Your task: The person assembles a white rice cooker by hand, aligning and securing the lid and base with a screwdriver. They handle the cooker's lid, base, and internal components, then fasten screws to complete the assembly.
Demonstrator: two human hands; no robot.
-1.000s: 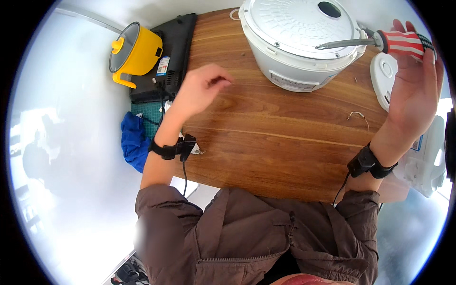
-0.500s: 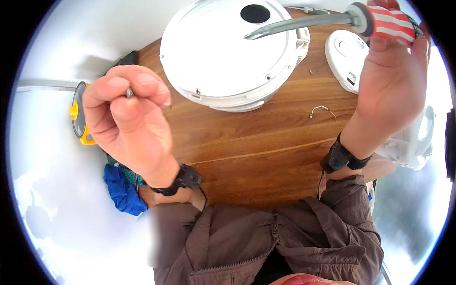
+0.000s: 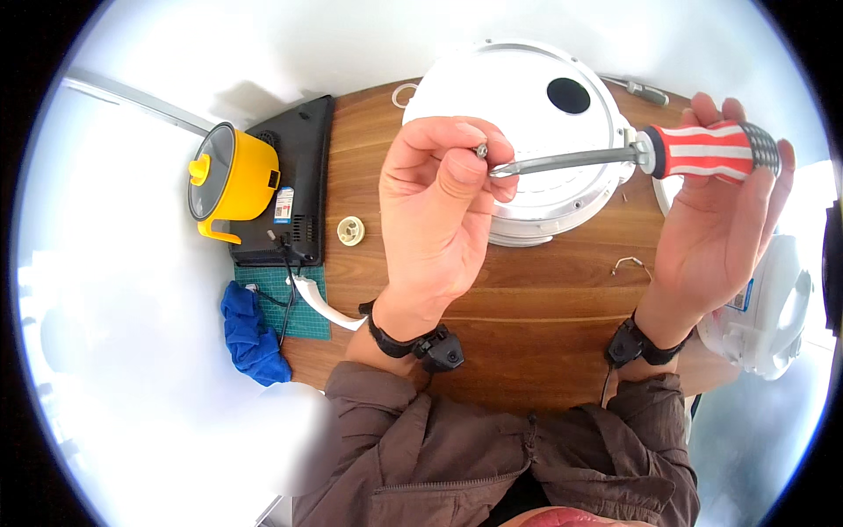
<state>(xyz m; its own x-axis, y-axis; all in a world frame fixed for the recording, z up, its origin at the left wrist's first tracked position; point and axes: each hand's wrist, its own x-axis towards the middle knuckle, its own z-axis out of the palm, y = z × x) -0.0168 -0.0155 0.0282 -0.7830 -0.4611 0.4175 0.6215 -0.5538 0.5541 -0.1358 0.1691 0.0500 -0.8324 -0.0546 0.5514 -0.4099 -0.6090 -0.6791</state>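
Note:
Between thumb and fingertips my left hand (image 3: pixel 439 211) pinches a small metal screw (image 3: pixel 481 151), its head facing right. My right hand (image 3: pixel 716 228) is closed round the red, white and grey handle of a screwdriver (image 3: pixel 702 151). The shaft points left, and its tip sits beside the screw, close to my left fingertips; whether the two touch I cannot tell. Behind both hands stands a round white appliance (image 3: pixel 527 97) with a black oval patch on its top. My left hand and the screwdriver hide part of it.
A yellow pot (image 3: pixel 250 176) stands on a black flat device (image 3: pixel 303 158) at the left. Nearby are a cream round cap (image 3: pixel 350 231), a white curved handle (image 3: pixel 325 303), a green mat (image 3: pixel 307 325) and blue cloth (image 3: pixel 250 334). A small wire (image 3: pixel 630 261) and white plastic container (image 3: pixel 764 307) lie right.
My left hand has moved right with the screw, up to the screwdriver tip. The screwdriver now lies lower in view. The view has shifted, showing more of the table's left side.

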